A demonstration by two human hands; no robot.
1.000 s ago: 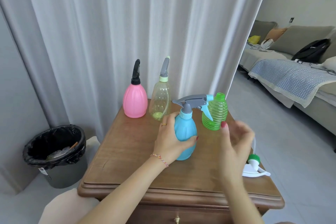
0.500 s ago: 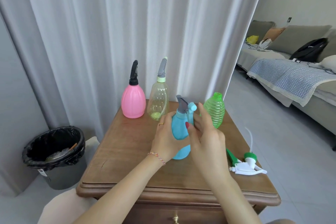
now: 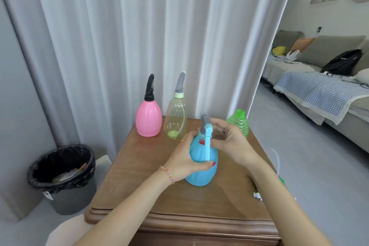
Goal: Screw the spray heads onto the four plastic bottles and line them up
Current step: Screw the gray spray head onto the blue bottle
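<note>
White curtain backs my wooden table (image 3: 139, 191). Far left of my grip sits a bin (image 3: 61, 168); nearer stand the pink bottle (image 3: 148, 120) and clear bottle (image 3: 175, 120), heads on. My left hand (image 3: 184, 161) wraps the blue bottle (image 3: 201, 166); my right hand (image 3: 229, 142) pinches its spray head (image 3: 206, 136). Behind my right hand stands the uncapped green bottle (image 3: 238, 123); its head (image 3: 259, 194) lies by my right forearm.

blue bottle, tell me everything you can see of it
The blue bottle is opaque, bulbous plastic, standing upright on the wooden table, nearer than the other three bottles. Its spray head has a grey top, a light blue nozzle and a long trigger facing the camera. The left hand grips the body; the right hand holds the head.
</note>
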